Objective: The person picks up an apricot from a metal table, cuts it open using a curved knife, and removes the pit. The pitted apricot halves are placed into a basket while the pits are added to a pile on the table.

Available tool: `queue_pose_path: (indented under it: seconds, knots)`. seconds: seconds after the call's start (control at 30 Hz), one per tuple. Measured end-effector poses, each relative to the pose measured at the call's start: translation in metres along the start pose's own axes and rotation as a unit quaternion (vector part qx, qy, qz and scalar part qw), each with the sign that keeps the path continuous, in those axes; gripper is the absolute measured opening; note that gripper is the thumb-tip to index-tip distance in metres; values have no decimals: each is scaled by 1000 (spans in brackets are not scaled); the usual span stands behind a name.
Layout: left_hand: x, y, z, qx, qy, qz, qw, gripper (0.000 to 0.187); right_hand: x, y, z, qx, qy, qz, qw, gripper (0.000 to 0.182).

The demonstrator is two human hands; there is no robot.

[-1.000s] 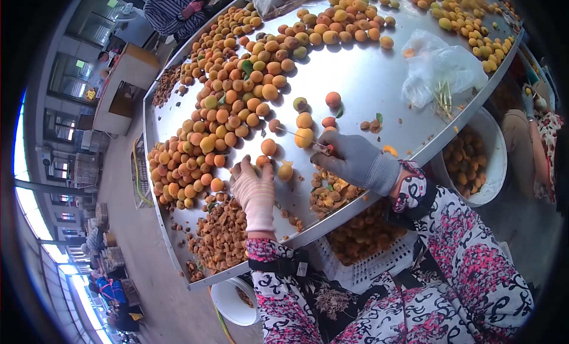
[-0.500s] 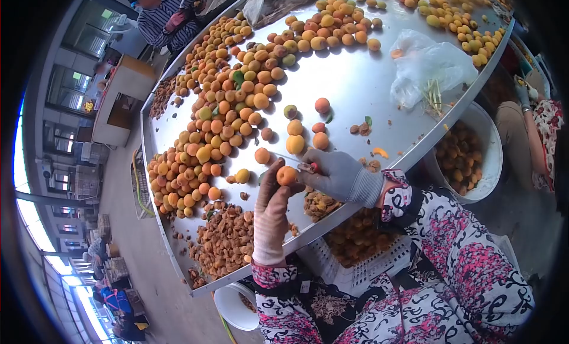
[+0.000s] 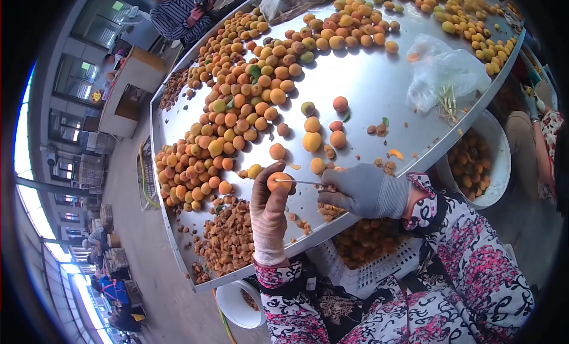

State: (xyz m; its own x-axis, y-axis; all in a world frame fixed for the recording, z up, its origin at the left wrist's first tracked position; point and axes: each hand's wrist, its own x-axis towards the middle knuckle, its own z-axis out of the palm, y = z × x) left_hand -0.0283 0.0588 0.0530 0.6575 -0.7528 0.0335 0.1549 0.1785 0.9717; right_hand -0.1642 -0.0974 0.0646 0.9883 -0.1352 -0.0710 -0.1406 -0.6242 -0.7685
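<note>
My left hand, in a light glove with darkly stained fingers, is closed round an orange apricot above the near edge of the metal table. My right hand, gloved in grey, grips a thin metal pick whose shaft points left and meets the face of the apricot. The pick's handle is hidden in my fingers. Just beyond my hands lie a few loose apricots. A heap of brown pits is on the table left of my left hand.
A long pile of apricots crosses the table, with a clear plastic bag at right. A white bucket of fruit stands right; a smaller white bucket and a white crate are below the edge. A person stands at the far side.
My right hand has drawn back to the right, exposing the pick's shaft against the apricot. The apricot has turned in my left hand. The whole view has shifted slightly.
</note>
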Motion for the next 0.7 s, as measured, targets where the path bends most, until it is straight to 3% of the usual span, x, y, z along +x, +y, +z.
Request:
queue_pose_path:
  seconds: [0.23, 0.3, 0.4, 0.43, 0.5, 0.57, 0.63, 0.67, 0.7]
  knots:
    - [-1, 0, 3, 47, 24, -2, 999, 48, -3, -5, 16, 26, 59, 8, 998, 32]
    - [-1, -2, 6, 60, 29, 11, 998, 47, -2, -9, 24, 75, 41, 62, 994, 33]
    - [1, -22, 27, -175, 63, -25, 982, 50, 0, -12, 44, 149, 96, 52, 983, 35]
    - [2, -24, 32, -176, 63, -23, 982, 50, 3, -8, 47, 147, 96, 52, 983, 35]
    - [5, -24, 39, -344, 97, -114, 927, 49, 9, -7, 46, 105, 110, 83, 985, 37]
    - [9, -18, 35, -345, 82, -121, 927, 48, 10, 0, 36, 116, 105, 69, 985, 37]
    - [10, -7, 38, -156, 103, -57, 981, 44, 11, 8, 31, 109, 60, 46, 991, 39]
    - [11, -11, 31, -86, 53, -14, 995, 42, 11, 5, 28, 110, 34, 59, 992, 41]
    - [8, -16, 31, -87, 53, -16, 995, 42, 10, 5, 34, 111, 33, 60, 991, 41]
